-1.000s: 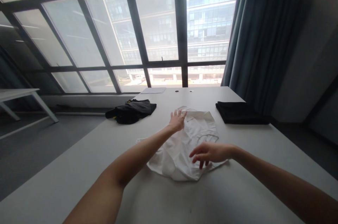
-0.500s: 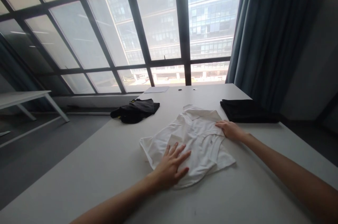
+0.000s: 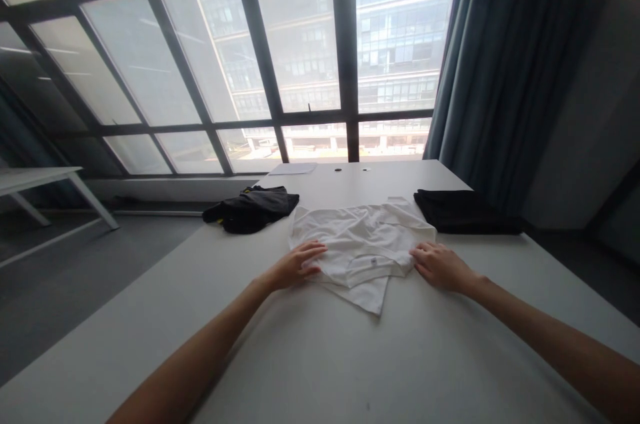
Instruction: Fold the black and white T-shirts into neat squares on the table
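Note:
A white T-shirt lies rumpled on the white table. Its neckline, with a small label inside, faces me, and a pointed corner of cloth sticks out below it. On the shirt's left edge rests my left hand, open, with fingers stretched over the fabric and thumb apart. My right hand is at the opposite edge, its fingers bent together on the cloth; the thumb is mostly hidden.
Dark crumpled clothing lies at the table's left edge. Folded black cloth sits at the right edge. Toward the window are a pale sheet and a small dark disc. Another white table stands left.
The T-shirt has turned and shifted away from me, so its neckline now faces me. My left hand has moved from the shirt's middle to its left edge; my right hand has come slightly nearer.

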{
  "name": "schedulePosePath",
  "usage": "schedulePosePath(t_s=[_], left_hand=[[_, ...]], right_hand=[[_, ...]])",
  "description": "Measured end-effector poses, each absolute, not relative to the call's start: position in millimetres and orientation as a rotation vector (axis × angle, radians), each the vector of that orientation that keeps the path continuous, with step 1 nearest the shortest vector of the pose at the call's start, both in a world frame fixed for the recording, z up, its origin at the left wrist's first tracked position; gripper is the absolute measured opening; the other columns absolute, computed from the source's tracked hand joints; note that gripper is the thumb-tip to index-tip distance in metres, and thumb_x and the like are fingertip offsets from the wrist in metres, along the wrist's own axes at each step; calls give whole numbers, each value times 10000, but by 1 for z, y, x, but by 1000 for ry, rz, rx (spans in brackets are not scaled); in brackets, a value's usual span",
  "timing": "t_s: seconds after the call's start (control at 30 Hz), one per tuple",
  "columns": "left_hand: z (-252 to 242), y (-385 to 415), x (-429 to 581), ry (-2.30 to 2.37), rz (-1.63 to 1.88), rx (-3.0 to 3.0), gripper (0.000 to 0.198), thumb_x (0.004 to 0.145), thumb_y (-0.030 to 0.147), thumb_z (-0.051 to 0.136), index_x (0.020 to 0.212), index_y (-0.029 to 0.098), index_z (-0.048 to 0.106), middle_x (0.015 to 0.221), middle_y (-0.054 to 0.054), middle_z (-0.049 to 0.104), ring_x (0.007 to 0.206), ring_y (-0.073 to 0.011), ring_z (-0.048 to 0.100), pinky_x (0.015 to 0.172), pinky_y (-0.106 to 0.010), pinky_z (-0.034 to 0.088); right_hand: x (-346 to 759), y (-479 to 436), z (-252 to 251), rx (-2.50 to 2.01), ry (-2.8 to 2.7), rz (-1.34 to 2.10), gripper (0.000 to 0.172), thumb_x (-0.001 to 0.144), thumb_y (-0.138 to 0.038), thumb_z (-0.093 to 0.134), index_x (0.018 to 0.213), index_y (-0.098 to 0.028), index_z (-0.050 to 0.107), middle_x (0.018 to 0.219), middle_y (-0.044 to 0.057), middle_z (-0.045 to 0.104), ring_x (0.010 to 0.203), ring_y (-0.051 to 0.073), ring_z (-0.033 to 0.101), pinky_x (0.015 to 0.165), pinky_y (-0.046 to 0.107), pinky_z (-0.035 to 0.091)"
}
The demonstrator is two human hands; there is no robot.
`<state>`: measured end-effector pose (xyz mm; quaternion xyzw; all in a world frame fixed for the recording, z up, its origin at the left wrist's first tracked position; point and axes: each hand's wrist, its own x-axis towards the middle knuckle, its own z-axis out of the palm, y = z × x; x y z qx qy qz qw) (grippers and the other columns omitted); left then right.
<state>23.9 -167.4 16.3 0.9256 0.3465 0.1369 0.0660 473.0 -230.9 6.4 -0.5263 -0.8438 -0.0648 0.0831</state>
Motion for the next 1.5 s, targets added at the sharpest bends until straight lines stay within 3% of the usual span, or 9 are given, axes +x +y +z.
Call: schedulePosePath(t_s=[0.23,0.37,0.47,0.73,0.87,0.97,1.13,1.27,1.5], left_hand=[[18,-184,33,985,529,2677,368,1027,423,450,1105,235,756,1388,-91,619,1394,-261,465,1165,-427,370],[39,-187,39,1193,700,2576,391,1042,427,375,1023,214,703,1031,-78,737,1021,-220,667,943,-352,508],[61,-199,39,1347,907,2514,400,1038,436,366,883,193,643,735,-18,657,700,-163,606,725,-272,485],[115,-262,21,1184,772,2313,461,995,518,428,720,180,578,591,43,479,561,-110,419,544,-213,353],[119,-278,14,967,206,2216,442,967,536,513,763,177,669,706,10,632,667,-133,534,632,-214,438],[113,-270,13,863,27,2052,410,966,544,531,1067,204,736,993,-53,747,861,-184,667,740,-249,521],[80,-226,33,1013,452,2183,446,979,514,511,1226,185,683,1227,-111,713,1125,-242,665,994,-378,515],[36,-202,55,1210,521,2549,467,998,396,482,1422,215,555,1501,-103,522,1407,-262,452,1183,-443,336],[-9,-210,58,1339,339,2779,504,1048,407,385,1536,284,416,1645,-68,294,1537,-294,185,1220,-580,166]], right_hand=[[485,-209,7,-1484,-2341,-87,332,1011,-310,386,832,-183,635,896,105,684,842,237,640,779,322,418],[484,-213,19,-1458,-2111,76,360,1033,-401,322,923,-204,601,827,84,681,763,233,641,700,309,421],[487,-229,36,-1369,-2063,36,374,1028,-442,325,908,-208,591,829,93,671,742,226,618,718,320,426],[487,-299,73,-1283,-2156,520,429,999,-527,386,875,-202,638,715,43,614,637,183,516,628,301,412],[475,-319,76,-1249,-2364,1036,401,966,-529,494,882,-186,685,780,37,659,711,182,564,648,279,442],[468,-308,72,-1163,-2384,1315,419,960,-536,511,950,-170,715,826,54,709,759,198,630,712,298,493],[463,-251,42,-1303,-2191,607,398,959,-478,512,1143,-176,694,1150,130,714,1060,276,647,951,411,497],[461,-225,0,-1360,-2320,178,652,884,-457,621,1465,-189,501,1505,175,495,1415,327,416,1162,491,332],[482,-241,-37,-1596,-2294,60,529,1012,-365,365,1476,-152,504,1558,169,436,1479,316,338,1187,549,280]])
